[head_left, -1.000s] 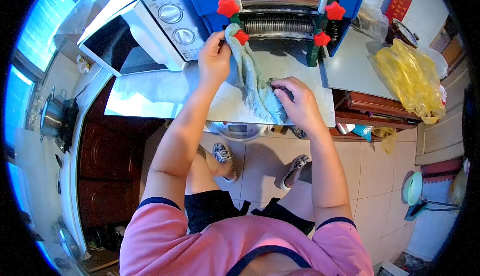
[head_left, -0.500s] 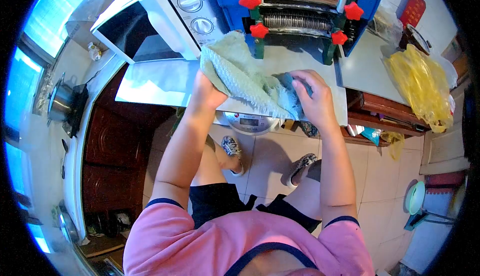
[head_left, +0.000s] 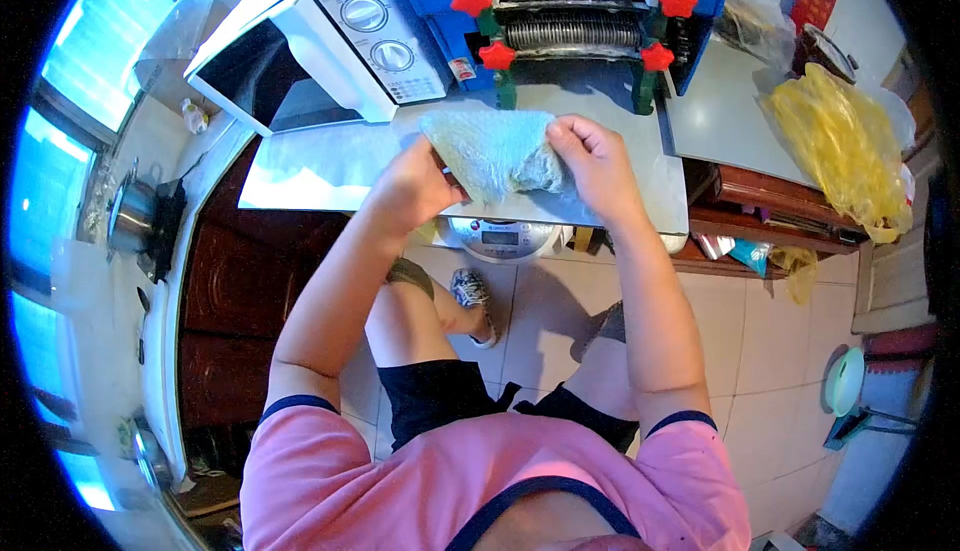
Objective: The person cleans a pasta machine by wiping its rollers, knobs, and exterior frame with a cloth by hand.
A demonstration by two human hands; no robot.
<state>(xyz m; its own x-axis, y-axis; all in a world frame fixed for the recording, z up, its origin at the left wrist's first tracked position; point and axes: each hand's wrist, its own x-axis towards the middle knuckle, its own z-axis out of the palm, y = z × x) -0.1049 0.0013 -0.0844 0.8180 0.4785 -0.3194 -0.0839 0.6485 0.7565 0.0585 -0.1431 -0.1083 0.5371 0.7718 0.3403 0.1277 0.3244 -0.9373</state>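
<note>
A pale green terry cloth is stretched between my two hands, above the front part of the white tabletop. My left hand grips its left side, with some fingers hidden behind the fabric. At the upper right corner, my right hand pinches the cloth between thumb and fingers. The lower right part of the cloth is bunched. Just beyond it stands a blue and green machine with metal rollers and red star-shaped knobs.
A white microwave stands at the back left of the table. To the right, a yellow plastic bag lies on a grey surface. Below the table edge is a rice cooker with a display. A metal pot sits on the left counter.
The cloth has been turned and spread into a smaller, flatter shape. My right hand has gone from loosely touching it to pinching its corner, moving slightly left.
</note>
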